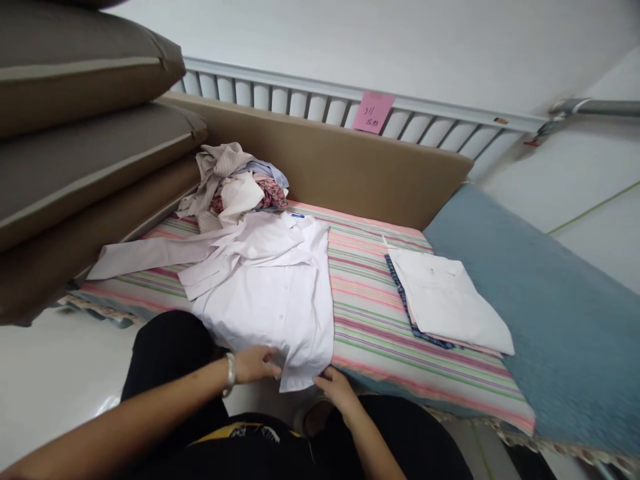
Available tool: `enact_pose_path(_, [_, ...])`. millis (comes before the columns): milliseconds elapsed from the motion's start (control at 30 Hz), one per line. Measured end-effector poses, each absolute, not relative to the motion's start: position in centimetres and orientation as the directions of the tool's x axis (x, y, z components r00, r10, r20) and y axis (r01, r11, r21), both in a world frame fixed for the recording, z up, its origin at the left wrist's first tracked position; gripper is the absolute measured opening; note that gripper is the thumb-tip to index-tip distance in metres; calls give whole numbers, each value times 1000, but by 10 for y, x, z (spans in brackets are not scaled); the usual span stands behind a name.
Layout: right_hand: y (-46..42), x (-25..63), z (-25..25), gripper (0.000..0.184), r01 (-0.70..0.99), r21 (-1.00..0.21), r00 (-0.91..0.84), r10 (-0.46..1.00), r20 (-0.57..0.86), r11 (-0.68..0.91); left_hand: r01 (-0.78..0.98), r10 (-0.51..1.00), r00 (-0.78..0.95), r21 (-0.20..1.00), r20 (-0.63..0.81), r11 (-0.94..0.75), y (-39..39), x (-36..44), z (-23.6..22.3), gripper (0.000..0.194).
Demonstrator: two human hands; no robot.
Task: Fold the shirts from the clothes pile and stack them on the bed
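A white button-up shirt [265, 293] lies spread on the striped cloth. Its sleeves are laid over to the left, and its hem hangs slightly over the front edge. My left hand [255, 365], with a bracelet at the wrist, is at the left part of the hem. Its thumb and fingers are apart, with no fabric visible between them. At the right corner of the hem, my right hand [337, 390] pinches the shirt's edge between thumb and fingers.
Crumpled clothes [235, 183] are heaped at the back left. Folded garments [450, 293], white on top, lie to the right on the striped cloth [365, 293]. Brown cushions [95, 153] are stacked on the left. A brown board [320, 153] leans before a radiator [240, 90] bearing a pink note [373, 112].
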State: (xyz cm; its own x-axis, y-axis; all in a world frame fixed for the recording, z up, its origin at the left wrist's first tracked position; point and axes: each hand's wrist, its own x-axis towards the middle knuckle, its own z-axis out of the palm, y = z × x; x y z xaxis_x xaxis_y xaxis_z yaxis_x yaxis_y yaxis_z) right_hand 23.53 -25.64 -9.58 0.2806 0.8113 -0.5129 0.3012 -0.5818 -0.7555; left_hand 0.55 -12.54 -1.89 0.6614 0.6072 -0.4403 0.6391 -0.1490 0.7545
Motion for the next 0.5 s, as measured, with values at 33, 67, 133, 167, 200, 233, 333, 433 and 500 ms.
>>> enact_pose_path(33, [-255,232,-98,49,281,-763,262,812,-522,-581,643,605,648,759,-463,-107,-140,13,-38,50])
enact_pose_path(67, [-254,229,-100,51,270,-766,252,810,-529,-584,631,620,623,775,-476,-39,-149,20,-54,52])
enact_pose_path(133, [-255,226,-101,51,260,-768,244,809,-535,-586,585,647,587,807,-486,76,-158,32,-78,45])
enact_pose_path(167, [-257,226,-101,50,262,-768,242,810,-534,-584,567,647,579,815,-496,116,-159,37,-86,40])
enact_pose_path(200, [-259,226,-101,47,268,-766,238,811,-534,-584,559,637,581,817,-507,141,-159,40,-91,36])
enact_pose_path(233, [-262,226,-101,44,277,-761,235,810,-538,-586,563,621,587,813,-519,147,-158,42,-94,35])
enact_pose_path(333, [-269,224,-102,38,319,-722,227,789,-571,-614,589,590,588,793,-554,158,-159,42,-97,31])
enact_pose_path(433, [-272,217,-103,31,403,-658,231,766,-600,-637,657,602,553,746,-576,111,-162,39,-99,21])
enact_pose_path(500, [-274,212,-102,26,478,-611,230,761,-606,-631,709,613,535,704,-581,49,-163,36,-97,13])
